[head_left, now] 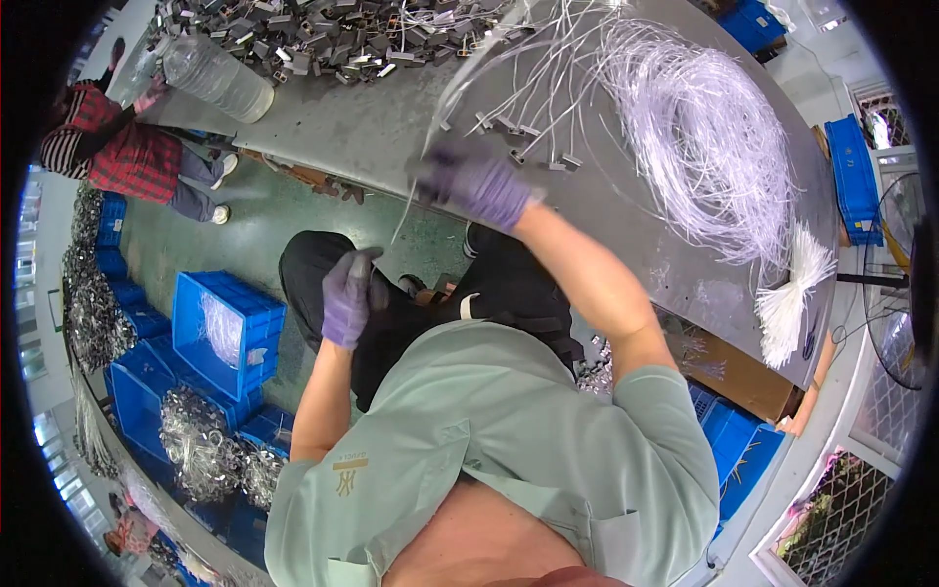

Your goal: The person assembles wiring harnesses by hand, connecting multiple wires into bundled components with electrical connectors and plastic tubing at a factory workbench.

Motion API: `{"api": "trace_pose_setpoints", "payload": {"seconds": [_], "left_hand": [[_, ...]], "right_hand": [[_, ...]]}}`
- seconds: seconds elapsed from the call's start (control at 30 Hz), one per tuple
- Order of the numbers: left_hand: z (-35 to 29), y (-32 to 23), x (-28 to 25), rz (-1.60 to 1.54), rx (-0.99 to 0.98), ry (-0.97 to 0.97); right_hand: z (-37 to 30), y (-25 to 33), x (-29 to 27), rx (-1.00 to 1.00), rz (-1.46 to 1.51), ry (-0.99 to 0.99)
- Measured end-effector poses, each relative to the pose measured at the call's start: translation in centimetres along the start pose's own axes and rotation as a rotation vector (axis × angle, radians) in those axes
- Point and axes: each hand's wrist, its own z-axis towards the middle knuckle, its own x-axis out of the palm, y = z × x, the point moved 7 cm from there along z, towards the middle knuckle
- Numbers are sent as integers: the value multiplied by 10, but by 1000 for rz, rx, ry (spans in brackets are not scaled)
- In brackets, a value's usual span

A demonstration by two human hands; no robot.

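My right hand (474,181), in a purple glove with dark fingertips, is at the near edge of the grey table. Its fingers are blurred but seem closed on a thin clear strand (407,217), which comes off the table and hangs past the edge. Over my lap, my left hand (347,293), gloved alike, is closed near the strand's lower end; whatever its fingers hold is hidden. Several small metal clips (518,132) lie beyond my right hand, some at the ends of clear strands. To the right spreads a large loose coil of clear strands (704,137).
Dark metal clips (323,39) are heaped at the far side beside a big clear bottle (217,78). A white strand bundle (797,298) lies at the table's right end. Blue crates (230,333) stand on the left floor. Another person (122,147) stands at far left.
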Motion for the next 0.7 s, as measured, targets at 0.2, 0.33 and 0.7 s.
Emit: {"api": "trace_pose_setpoints", "payload": {"seconds": [0.2,0.33,0.7], "left_hand": [[28,-21,28,-447,-141,109],[53,-37,41,-511,-120,152],[139,-84,79,-95,118,129]], "right_hand": [[-16,-23,51,584,550,73],[-17,-33,43,623,525,28],[21,-90,-47,-346,-792,-289]]}}
